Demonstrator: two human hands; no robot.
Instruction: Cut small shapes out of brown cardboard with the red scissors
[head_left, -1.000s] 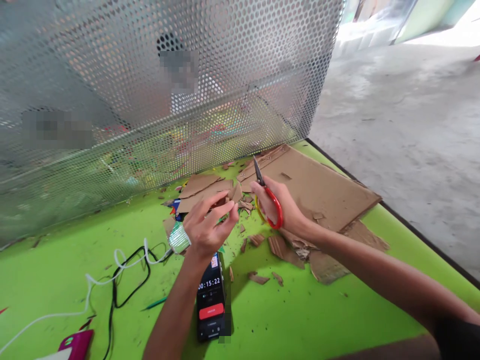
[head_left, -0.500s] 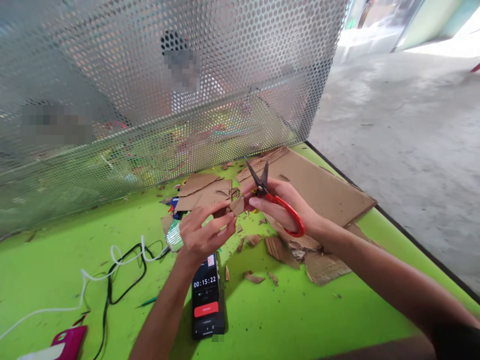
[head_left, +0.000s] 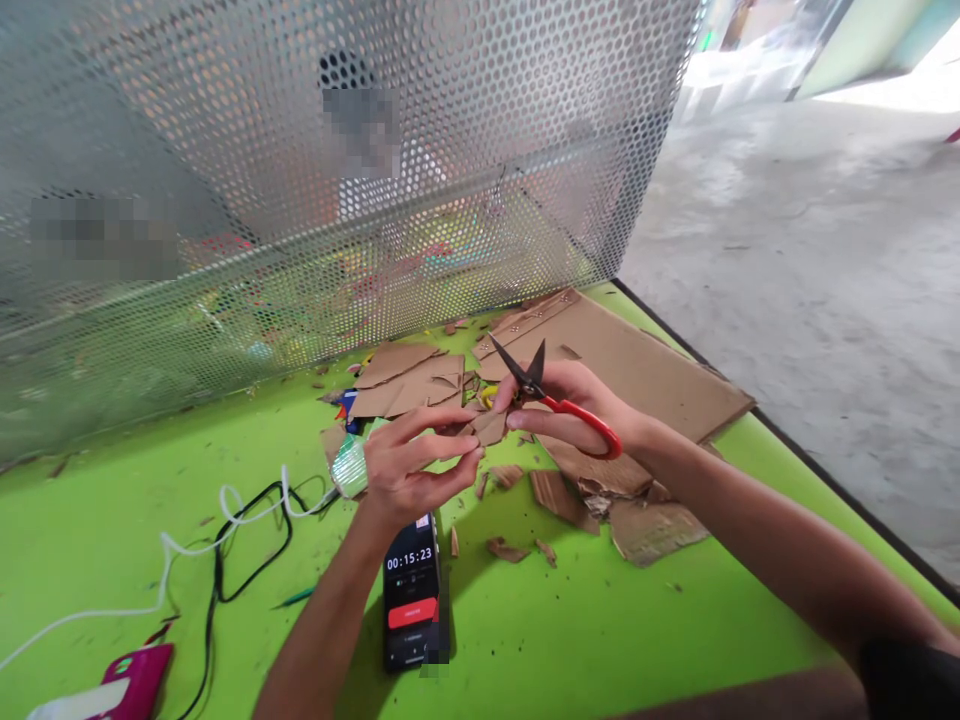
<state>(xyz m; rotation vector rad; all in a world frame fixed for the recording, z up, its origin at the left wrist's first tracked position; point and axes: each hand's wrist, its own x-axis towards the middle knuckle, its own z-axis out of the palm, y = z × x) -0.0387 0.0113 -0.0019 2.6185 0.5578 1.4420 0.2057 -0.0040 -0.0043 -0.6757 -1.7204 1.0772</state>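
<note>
Small brown cardboard piece (head_left: 491, 428) sits beyond the black rectangular phone (head_left: 411, 590). Left hand (head_left: 401, 465) pinches it; right hand (head_left: 589, 390), fingers curled round red-and-yellow-handled metal scissors (head_left: 553, 404), now meets it too, blades since parted. Looks like steadying, not cutting.

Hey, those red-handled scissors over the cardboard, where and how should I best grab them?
I'd grip the scissors by the red handle, coming from the near right side. The blades stand spread apart, tips toward the mesh panel, while the handle loop reaches back toward the right wrist. That's the end your right hand has.
</note>
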